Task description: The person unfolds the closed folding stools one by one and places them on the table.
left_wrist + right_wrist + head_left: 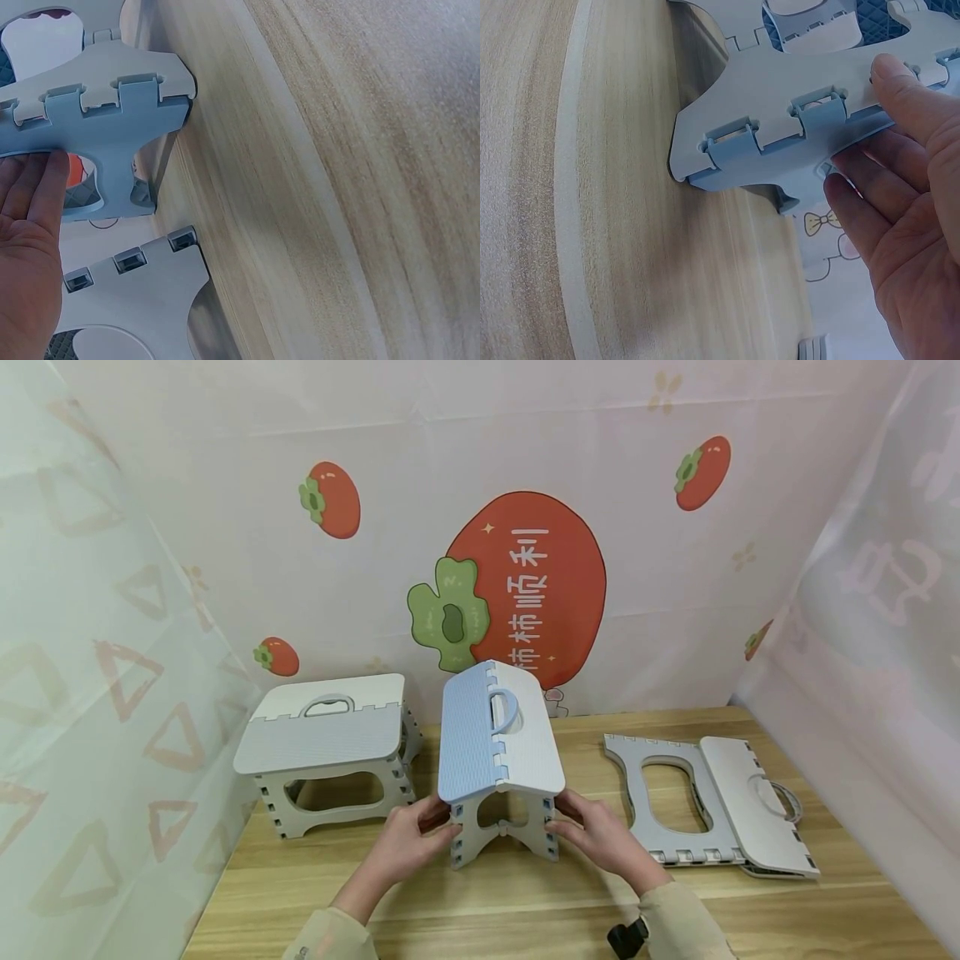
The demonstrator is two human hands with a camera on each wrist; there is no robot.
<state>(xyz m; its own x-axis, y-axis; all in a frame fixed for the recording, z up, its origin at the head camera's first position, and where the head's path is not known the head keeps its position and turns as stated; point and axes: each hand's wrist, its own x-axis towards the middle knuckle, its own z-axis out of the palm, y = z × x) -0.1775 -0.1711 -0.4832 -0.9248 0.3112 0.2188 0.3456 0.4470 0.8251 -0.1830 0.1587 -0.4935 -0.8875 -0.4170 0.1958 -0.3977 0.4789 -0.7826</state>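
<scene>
A blue-and-white folding stool (468,735) stands upright in the middle of the table, its top bent into a ridge along the centre hinge and its handle raised. My left hand (408,847) grips the left side of the near legs, thumb in front. On the other side my right hand (603,839) holds the right edge of those legs. In the left wrist view, fingers of the left hand (34,225) reach behind the blue leg panel (124,142). The right wrist view has the thumb of the right hand (911,217) on the white leg panel (772,97).
Left of it stands another folding stool (322,743), opened out with a flat top. A partly folded stool (757,802) lies on the right of the wooden table (480,918). Printed fabric (645,585) hangs behind and along both sides.
</scene>
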